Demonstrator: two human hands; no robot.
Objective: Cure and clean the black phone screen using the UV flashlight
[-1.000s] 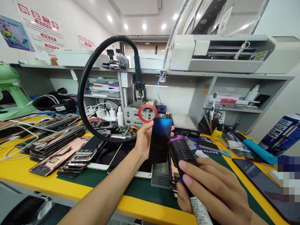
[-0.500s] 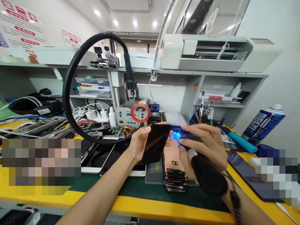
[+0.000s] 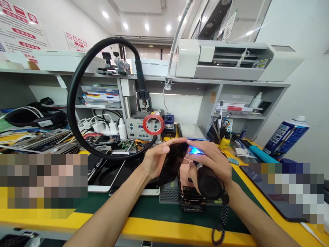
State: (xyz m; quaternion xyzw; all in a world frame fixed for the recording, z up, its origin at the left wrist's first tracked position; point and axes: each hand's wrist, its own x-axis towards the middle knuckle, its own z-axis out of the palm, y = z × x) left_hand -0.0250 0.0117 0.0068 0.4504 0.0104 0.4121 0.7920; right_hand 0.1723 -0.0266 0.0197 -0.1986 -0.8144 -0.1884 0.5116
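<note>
My left hand (image 3: 154,159) grips a dark phone-sized screen panel (image 3: 173,163), tilted on edge above the bench. A black torch-like tool (image 3: 209,181) with a braided wrist strap (image 3: 223,219) is in my right hand (image 3: 213,157), and its fingertips reach the panel's upper right edge. Blue light glows behind those fingers. Below my hands lies a stack of phone parts (image 3: 186,178), copper-coloured on top, partly hidden by my right hand. The stack rests on a grey perforated mat (image 3: 168,196).
White-edged tablets (image 3: 100,188) lie left of the stack. A black hose (image 3: 73,89) loops above them, near a rework station (image 3: 137,127) with a red tape ring (image 3: 153,124). At right are a dark tablet (image 3: 272,195), a blue spray can (image 3: 286,137) and a yellow bottle (image 3: 225,141).
My right hand has moved left with the black tool, closer to the panel, and its strap now hangs down. The panel is turned more edge-on. Less blue light shows.
</note>
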